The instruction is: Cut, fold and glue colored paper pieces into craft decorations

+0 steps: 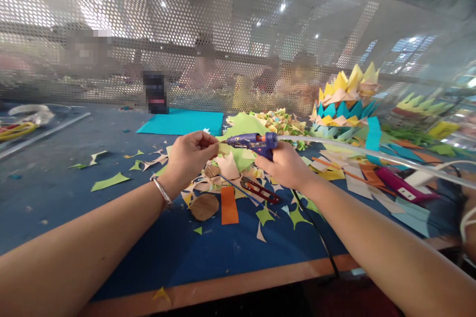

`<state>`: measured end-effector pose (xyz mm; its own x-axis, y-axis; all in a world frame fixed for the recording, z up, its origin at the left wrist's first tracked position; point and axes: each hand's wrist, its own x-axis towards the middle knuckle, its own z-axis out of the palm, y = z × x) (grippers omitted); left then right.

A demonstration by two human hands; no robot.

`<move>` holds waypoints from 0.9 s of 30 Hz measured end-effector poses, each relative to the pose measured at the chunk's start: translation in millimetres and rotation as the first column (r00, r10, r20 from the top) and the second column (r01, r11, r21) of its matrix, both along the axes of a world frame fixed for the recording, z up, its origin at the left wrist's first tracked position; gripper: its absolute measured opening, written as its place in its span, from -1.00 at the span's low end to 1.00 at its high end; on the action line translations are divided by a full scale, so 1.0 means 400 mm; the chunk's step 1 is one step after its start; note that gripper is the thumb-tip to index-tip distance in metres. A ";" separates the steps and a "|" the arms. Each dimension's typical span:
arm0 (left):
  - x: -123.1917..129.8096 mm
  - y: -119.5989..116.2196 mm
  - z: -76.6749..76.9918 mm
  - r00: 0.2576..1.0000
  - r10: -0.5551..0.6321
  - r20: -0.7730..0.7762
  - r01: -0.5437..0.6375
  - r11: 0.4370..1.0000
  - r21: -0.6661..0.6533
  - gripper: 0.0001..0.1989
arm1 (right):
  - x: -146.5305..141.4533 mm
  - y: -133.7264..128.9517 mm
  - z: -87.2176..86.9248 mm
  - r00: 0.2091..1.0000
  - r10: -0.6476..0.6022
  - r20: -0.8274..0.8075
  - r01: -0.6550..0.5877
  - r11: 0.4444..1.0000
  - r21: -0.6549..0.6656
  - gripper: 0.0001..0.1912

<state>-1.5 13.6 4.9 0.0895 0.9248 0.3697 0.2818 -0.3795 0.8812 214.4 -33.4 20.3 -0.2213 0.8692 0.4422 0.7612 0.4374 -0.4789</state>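
My right hand (288, 164) is wrapped around the handle of a purple glue gun (248, 140), its nozzle pointing left. A long translucent glue stick (345, 145) runs out of the gun's back toward the right. Right at the nozzle tip, the fingers of my left hand (194, 152) are pinched together; whatever small piece they hold is too hidden to name. Below both hands lie red thread snips (260, 190), a thin blue stick (238, 187), an orange paper strip (229, 206) and a round wooden disc (204, 207), among green and cream cut scraps.
A turquoise sheet (182, 122) lies at the back left, near a pile of folded paper pieces (284, 124). Stacked zigzag paper rings (344, 104) stand back right. A magenta power strip (405, 185) sits right, and a black cord (320, 237) crosses the table's front edge.
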 end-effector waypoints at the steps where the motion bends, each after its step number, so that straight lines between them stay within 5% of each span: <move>1: 0.000 0.000 0.000 1.000 0.002 -0.003 -0.002 1.000 0.001 -0.92 | 0.000 0.000 0.000 1.000 -0.004 0.000 0.004 1.000 -0.004 -0.78; 20: -0.002 -0.002 0.001 0.999 -0.026 -0.037 0.026 1.000 -0.001 -0.94 | 0.017 0.014 -0.007 0.994 -0.083 -0.071 0.077 0.993 -0.086 -0.75; 27: 0.008 0.004 -0.008 0.984 -0.079 0.162 0.101 0.986 -0.132 -0.96 | 0.034 0.048 -0.016 0.955 -0.209 -0.212 0.132 0.935 -0.328 -0.68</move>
<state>1.7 15.0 1.6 0.1261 0.9589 0.2541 0.1074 -0.2678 0.9575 228.0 -14.4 13.9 0.0209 0.9854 0.1689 0.6568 0.1138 -0.7454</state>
